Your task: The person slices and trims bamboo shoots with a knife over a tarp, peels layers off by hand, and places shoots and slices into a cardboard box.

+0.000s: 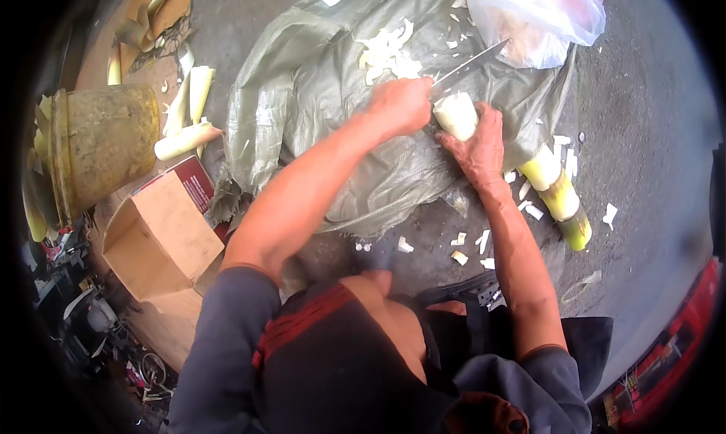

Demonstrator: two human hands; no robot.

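— Starting on the left: spread or clenched?

— Clenched, around the handle of a knife (473,61) in the left grip (403,105), with the blade slanting away to the right, toward a plastic bag (538,18).

— And on the right?

— Pinching a pale peeled chunk (456,116) between thumb and fingers in the right grip (485,143). Tilted a little, just on the near side of the blade, above a grey-green woven sheet (363,173). Impossible to tell whether touching the sheet or held clear.

— Anything else close by?

— Yes: a loose heap of pale slices (387,51) on the sheet, just beyond the left grip. Also a yellow-green stalk (558,196) on the ground (639,131) by the sheet's right edge, with white scraps (534,211) strewn around.

— And farther out?

— Left of the sheet, a cardboard box (178,226), a grimy yellow bucket (113,139) and, just beside the bucket, pale husks (185,141).
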